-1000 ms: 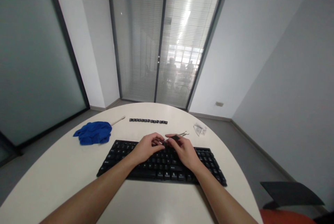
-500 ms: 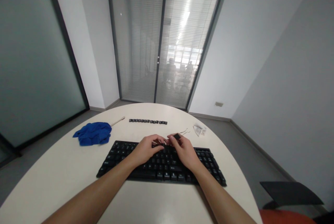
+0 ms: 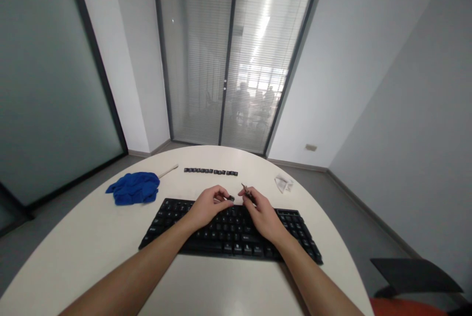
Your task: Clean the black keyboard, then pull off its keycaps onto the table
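A black keyboard lies across the table in front of me, under both my hands. Between thumb and fingertips, my left hand pinches a small black keycap just above the keyboard's top edge. My right hand is closed on a small tool with a dark handle and thin tip, probably a wire keycap puller. Its tip points up and left, apart from the keycap. Beyond the hands, several black keycaps stand in a row. My hands and forearms hide parts of the keys.
On the left of the round white table lies a crumpled blue cloth, with a pale thin-handled brush beside it. A small clear plastic bag lies at the right. Past the table's right edge stands a chair.
The keycap in my left hand has come up clear of the keyboard. My right hand has drawn slightly away, and the tool in it has turned, its thin wires no longer pointing right.
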Motion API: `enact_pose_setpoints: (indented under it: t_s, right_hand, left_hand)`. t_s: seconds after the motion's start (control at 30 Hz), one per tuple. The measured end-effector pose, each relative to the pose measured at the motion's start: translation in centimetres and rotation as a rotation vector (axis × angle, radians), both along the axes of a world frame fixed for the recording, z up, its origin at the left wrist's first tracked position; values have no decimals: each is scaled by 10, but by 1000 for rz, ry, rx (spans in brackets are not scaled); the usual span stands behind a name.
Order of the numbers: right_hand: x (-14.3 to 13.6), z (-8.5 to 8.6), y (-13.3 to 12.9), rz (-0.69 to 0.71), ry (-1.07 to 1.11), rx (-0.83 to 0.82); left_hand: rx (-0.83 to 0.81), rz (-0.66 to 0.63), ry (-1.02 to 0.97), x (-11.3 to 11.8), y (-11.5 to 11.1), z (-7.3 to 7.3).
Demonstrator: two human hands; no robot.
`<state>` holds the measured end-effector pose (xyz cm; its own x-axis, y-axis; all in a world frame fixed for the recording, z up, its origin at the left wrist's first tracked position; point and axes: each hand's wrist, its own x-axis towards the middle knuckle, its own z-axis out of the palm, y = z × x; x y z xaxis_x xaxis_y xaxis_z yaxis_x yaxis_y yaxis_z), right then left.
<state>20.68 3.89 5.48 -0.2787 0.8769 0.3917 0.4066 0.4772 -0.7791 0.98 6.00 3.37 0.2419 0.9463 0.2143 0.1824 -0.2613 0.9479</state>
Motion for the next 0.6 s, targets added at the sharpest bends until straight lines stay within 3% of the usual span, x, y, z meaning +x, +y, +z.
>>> enact_pose_setpoints:
  t_s: [0.2, 0.6]
  right_hand:
    - [0, -2, 2, -32, -86, 1]
    - [-2, -3, 1, -25, -105, -5]
  left_hand:
    - [12, 16, 1, -1, 2, 0]
    - [-35, -74, -29, 1, -4, 6]
